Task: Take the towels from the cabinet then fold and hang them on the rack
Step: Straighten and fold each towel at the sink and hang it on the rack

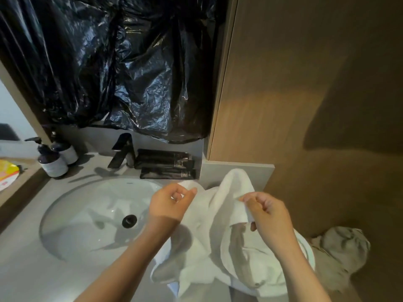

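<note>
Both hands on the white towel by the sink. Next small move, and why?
Probably draw the hands apart to pull the edge taut. The left hand and right hand each pinch the white towel, which humps up between them, and the rest lies crumpled on the counter.

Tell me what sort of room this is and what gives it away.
Probably a bathroom, perhaps a hotel's: a white sink set in a grey counter, a black faucet behind it, two pump bottles beside it, and a white towel on the counter.
</note>
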A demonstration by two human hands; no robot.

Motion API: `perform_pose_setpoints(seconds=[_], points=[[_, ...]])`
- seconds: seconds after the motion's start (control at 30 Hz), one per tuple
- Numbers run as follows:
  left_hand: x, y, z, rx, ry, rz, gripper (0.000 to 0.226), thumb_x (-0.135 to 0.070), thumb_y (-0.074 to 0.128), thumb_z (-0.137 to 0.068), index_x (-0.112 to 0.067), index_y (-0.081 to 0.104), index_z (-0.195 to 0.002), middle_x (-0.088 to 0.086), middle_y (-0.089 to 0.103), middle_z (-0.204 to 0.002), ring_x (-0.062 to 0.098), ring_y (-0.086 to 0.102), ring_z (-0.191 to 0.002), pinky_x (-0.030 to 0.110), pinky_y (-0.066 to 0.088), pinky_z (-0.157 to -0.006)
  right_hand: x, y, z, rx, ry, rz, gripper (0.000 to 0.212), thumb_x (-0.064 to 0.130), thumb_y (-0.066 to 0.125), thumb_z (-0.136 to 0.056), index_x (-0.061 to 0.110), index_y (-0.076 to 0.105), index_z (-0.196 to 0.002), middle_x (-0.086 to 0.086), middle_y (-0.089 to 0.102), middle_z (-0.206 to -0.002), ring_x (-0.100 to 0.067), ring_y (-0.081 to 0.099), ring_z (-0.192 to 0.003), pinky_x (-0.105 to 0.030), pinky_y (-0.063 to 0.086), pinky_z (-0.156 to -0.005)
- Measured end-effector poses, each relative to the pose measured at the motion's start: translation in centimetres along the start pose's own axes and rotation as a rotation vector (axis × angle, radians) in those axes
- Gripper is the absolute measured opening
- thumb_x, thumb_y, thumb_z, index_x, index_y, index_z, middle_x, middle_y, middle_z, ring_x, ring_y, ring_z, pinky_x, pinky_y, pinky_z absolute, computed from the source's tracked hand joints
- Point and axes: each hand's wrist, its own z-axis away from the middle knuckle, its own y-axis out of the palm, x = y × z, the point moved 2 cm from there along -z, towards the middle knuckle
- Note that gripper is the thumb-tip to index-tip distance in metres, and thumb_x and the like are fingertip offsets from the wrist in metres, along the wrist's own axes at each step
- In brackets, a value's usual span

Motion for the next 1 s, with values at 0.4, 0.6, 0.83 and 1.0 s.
perform_pose_setpoints(seconds=[0.4, 0.6, 0.83, 1.0], points=[[2.5, -5.6, 3.9, 0.361, -0.188, 0.325, 0.012, -0.015, 0.074, -0.082, -0.005, 0.073, -0.088, 0.012, 0.073, -0.083, 0.029, 0.068, -0.076, 0.033, 0.058, -0.08, 1.5, 2.5, 0.9, 0.376, 0.078, -0.173, 0.022, 0.013, 0.065, -0.09, 0.021, 0.065, -0.111, 0.001, 0.075, -0.085, -0.013, 0.073, -0.077, -0.016, 0.05, -0.056], [1.6, -6.2, 4.4, 0.224, -0.121, 0.32, 0.01, -0.008, 0.067, -0.088, -0.004, 0.074, -0.082, 0.01, 0.067, -0.066, 0.017, 0.061, -0.062, 0.027, 0.057, -0.069, 1.5, 2.8, 0.8, 0.394, -0.028, -0.031, 0.016, 0.01, 0.066, -0.09, 0.021, 0.071, -0.101, 0.003, 0.076, -0.081, -0.013, 0.069, -0.079, -0.018, 0.052, -0.066], [1.0, -5.6, 4.4, 0.224, -0.089, 0.314, 0.012, -0.006, 0.066, -0.088, -0.002, 0.073, -0.078, 0.017, 0.069, -0.068, 0.018, 0.065, -0.06, 0.025, 0.056, -0.064, 4.1, 1.7, 1.6, 0.254, -0.354, 0.095, 0.018, 0.02, 0.073, -0.083, 0.032, 0.072, -0.07, 0.01, 0.067, -0.07, -0.01, 0.061, -0.069, -0.009, 0.043, -0.061], [-0.1, -4.8, 4.4, 0.253, -0.066, 0.397, 0.017, -0.006, 0.065, -0.09, -0.008, 0.074, -0.076, 0.013, 0.073, -0.072, 0.025, 0.073, -0.071, 0.028, 0.06, -0.07, 6.2, 2.0, 2.7, 0.226, -0.434, 0.076, 0.016, 0.047, 0.07, -0.08, 0.035, 0.071, -0.07, 0.019, 0.059, -0.099, -0.007, 0.057, -0.096, -0.006, 0.041, -0.07]])
